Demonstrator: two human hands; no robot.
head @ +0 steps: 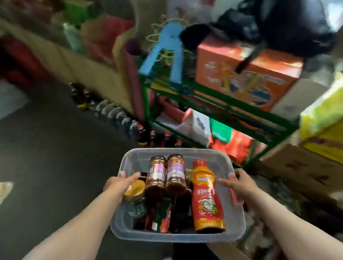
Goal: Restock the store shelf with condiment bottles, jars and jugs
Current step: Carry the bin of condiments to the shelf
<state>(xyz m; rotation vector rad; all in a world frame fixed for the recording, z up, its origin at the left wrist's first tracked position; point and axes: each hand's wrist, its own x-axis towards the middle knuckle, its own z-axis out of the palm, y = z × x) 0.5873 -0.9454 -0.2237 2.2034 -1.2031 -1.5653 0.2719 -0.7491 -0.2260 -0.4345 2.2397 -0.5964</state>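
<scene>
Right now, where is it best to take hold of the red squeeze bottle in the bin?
Probably its narrow neck, under the red cap, reached from above. The red squeeze bottle lies flat beside the clear bin's right wall, cap pointing away.

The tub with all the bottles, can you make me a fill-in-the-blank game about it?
1. The clear plastic tub is carried by ____ hands, the left hand and the right hand.
2. The jar nearest the left hand has a ____ lid.
3. The big bottle by the right hand is mostly ____.
4. The rack ahead is painted ____.

Missing words: two; gold; red; green
</scene>
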